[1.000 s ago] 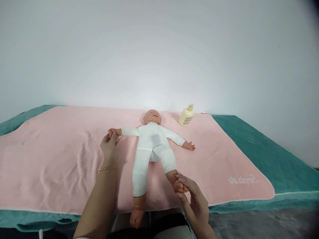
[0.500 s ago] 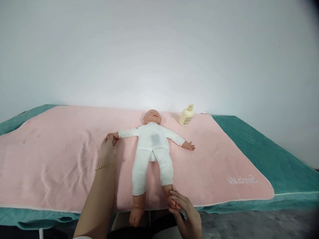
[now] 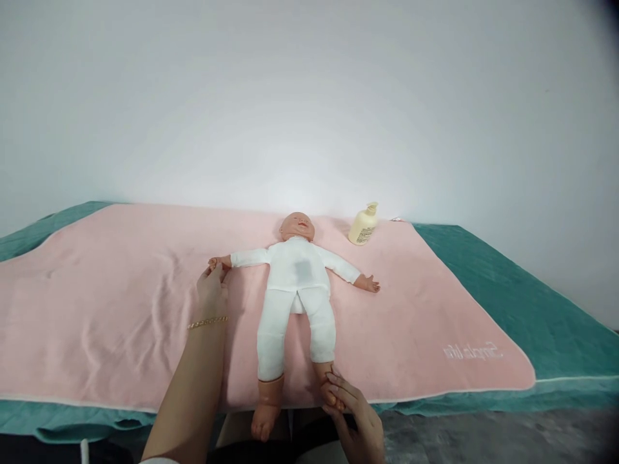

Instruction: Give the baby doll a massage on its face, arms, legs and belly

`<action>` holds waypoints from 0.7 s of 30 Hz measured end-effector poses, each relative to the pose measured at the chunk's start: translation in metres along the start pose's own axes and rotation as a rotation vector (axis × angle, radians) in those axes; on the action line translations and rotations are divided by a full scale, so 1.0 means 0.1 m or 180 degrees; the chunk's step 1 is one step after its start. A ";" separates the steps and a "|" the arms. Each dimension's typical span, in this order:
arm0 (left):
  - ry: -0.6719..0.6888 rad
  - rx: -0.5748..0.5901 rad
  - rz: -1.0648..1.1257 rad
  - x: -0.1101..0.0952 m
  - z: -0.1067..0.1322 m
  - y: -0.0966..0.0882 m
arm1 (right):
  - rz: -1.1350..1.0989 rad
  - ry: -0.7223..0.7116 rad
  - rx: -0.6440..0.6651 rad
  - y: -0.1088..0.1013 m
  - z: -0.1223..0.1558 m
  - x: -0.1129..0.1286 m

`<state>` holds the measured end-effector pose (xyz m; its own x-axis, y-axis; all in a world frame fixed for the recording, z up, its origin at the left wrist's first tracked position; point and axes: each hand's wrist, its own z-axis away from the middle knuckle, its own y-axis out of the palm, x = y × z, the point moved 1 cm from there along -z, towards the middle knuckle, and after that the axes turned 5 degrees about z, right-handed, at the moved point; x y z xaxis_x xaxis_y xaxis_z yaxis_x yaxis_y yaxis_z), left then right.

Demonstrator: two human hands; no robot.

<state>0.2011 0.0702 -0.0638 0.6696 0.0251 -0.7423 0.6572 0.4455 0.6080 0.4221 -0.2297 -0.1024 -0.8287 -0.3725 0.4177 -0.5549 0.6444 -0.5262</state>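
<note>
A plain white wall (image 3: 309, 96) stands behind a tabletop covered by a teal sheet (image 3: 507, 283), with a pink towel (image 3: 120, 303) spread over most of it.

At the left, the left hand (image 3: 211, 293), with a gold bracelet (image 3: 207, 322) on its wrist, reaches across the towel. Its grip is drawn together, the fingertips pinched on the doll's small hand at the end of the outstretched arm.

The doll (image 3: 296, 277) lies face up in the middle of the towel in white clothes. Its head points to the wall, both arms are spread wide and its legs point to the near edge. One bare foot hangs just past that edge, untouched.

Right of that foot, the right hand (image 3: 355, 422) comes up from below. Its grip is closed around the doll's other foot, with the fingers wrapped over it at the towel's near hem.

Further right and far back, a cream pump bottle (image 3: 362, 225) stands upright on the towel, near the doll's head and well apart from both hands. White lettering marks the towel's near right corner.
</note>
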 end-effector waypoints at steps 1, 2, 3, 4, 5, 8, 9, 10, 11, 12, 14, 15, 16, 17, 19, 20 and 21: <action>0.0057 0.0019 -0.0095 -0.01 0.02 0.00 | -0.0009 0.0027 -0.0009 0.00 0.01 0.00; 0.0120 0.0026 -0.0191 -0.02 0.04 0.00 | -0.0015 0.0058 -0.0034 0.00 0.02 -0.01; 0.0182 0.0013 -0.0280 -0.03 0.07 0.00 | -0.0020 0.0082 -0.0057 0.00 0.02 -0.01; 0.0254 -0.0002 -0.0358 -0.05 0.09 0.01 | -0.0025 0.0094 -0.0082 -0.01 0.02 -0.01; 0.0354 0.0001 -0.0430 -0.06 0.12 0.02 | -0.0025 0.0102 -0.0100 -0.02 0.01 0.00; 0.0790 0.0166 -0.0638 -0.09 0.18 0.07 | 0.0022 0.0155 -0.0183 -0.08 -0.05 0.03; 0.0970 0.0252 -0.0714 -0.09 0.20 0.09 | 0.0040 0.0196 -0.0202 -0.10 -0.08 0.04; 0.1144 0.0347 -0.0779 -0.10 0.22 0.11 | 0.0047 0.0236 -0.0232 -0.12 -0.11 0.05; 0.1304 0.0449 -0.0821 -0.10 0.24 0.14 | 0.0047 0.0275 -0.0247 -0.14 -0.14 0.05; 0.1444 0.0556 -0.0840 -0.10 0.26 0.16 | 0.0039 0.0310 -0.0273 -0.15 -0.17 0.05; 0.1634 0.0809 -0.0858 -0.09 0.32 0.21 | 0.0013 0.0347 -0.0355 -0.17 -0.23 0.04; 0.1682 0.0930 -0.0876 -0.08 0.36 0.23 | 0.0012 0.0355 -0.0383 -0.17 -0.25 0.02; 0.1719 0.1056 -0.0920 -0.07 0.40 0.25 | 0.0014 0.0356 -0.0401 -0.17 -0.29 0.01; 0.1756 0.1186 -0.0992 -0.06 0.44 0.27 | 0.0014 0.0340 -0.0415 -0.17 -0.32 -0.01; 0.1849 0.1436 -0.1192 -0.04 0.52 0.29 | 0.0017 0.0291 -0.0392 -0.15 -0.39 -0.04; 0.1907 0.1549 -0.1292 -0.03 0.55 0.29 | 0.0010 0.0270 -0.0377 -0.14 -0.43 -0.05; 0.1972 0.1687 -0.1402 -0.02 0.58 0.30 | -0.0006 0.0247 -0.0365 -0.12 -0.46 -0.06</action>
<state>0.2394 0.0317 -0.0276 0.1177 0.4927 -0.8622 0.9831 0.0647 0.1712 0.4373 -0.2046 -0.0641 -0.8171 -0.3238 0.4769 -0.5406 0.7176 -0.4391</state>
